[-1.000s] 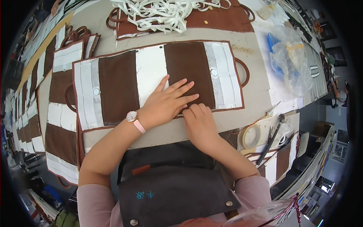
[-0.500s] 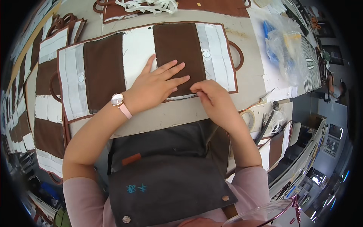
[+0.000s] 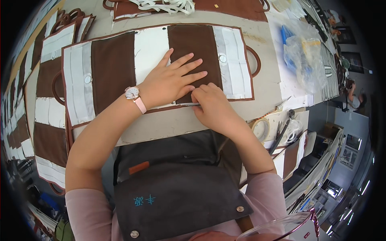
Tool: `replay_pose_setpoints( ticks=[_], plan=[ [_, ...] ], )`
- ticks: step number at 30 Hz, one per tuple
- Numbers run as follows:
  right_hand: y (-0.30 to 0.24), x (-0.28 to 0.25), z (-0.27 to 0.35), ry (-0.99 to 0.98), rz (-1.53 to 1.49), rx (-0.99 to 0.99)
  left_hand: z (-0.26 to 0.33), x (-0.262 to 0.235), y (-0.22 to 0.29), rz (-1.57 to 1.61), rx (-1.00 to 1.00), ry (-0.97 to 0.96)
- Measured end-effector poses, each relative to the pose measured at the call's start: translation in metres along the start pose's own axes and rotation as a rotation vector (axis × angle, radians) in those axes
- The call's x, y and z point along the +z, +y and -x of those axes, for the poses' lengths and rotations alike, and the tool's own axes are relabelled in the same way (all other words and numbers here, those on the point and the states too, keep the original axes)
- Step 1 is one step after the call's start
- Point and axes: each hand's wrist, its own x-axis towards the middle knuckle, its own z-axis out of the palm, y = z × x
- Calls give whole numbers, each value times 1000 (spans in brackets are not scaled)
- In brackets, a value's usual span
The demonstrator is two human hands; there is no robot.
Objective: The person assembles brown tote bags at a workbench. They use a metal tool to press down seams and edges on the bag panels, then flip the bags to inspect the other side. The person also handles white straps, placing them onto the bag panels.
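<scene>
A flat bag panel [image 3: 114,72] with brown and white bands lies across the table, a brown handle [image 3: 255,62] at its right end and another handle [image 3: 55,88] at its left. Near each end sits a round snap, the left snap [image 3: 87,78] and the right snap [image 3: 222,59]. My left hand [image 3: 167,80] rests open on the panel, fingers spread over the white and right brown bands. Beside it, my right hand [image 3: 213,105] is closed in a pinch at the panel's near edge. The right fingertips are partly hidden.
Similar panels [image 3: 50,138] are stacked on the left. White straps [image 3: 177,6] lie on a brown piece [image 3: 237,11] at the back. To the right are a clear plastic bag [image 3: 311,64], a tape roll [image 3: 260,128] and a black tool [image 3: 282,132]. A dark apron [image 3: 181,184] covers my lap.
My right hand has slid left along the panel's near edge, closer to my left hand. My left hand has shifted slightly forward and right, still spread.
</scene>
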Motion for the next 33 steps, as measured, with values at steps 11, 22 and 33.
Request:
replay_pose_setpoints(
  ticks=[11, 22, 33],
  plan=[
    [-10, 3, -1, 79, -34, -131, 0, 3, -1, -15, -1, 30],
    [7, -19, 4, -29, -64, -39, 1, 5, -3, -37, -5, 23],
    [18, -19, 10, -75, -13, -59, -1, 1, -4, -49, -3, -12]
  ],
)
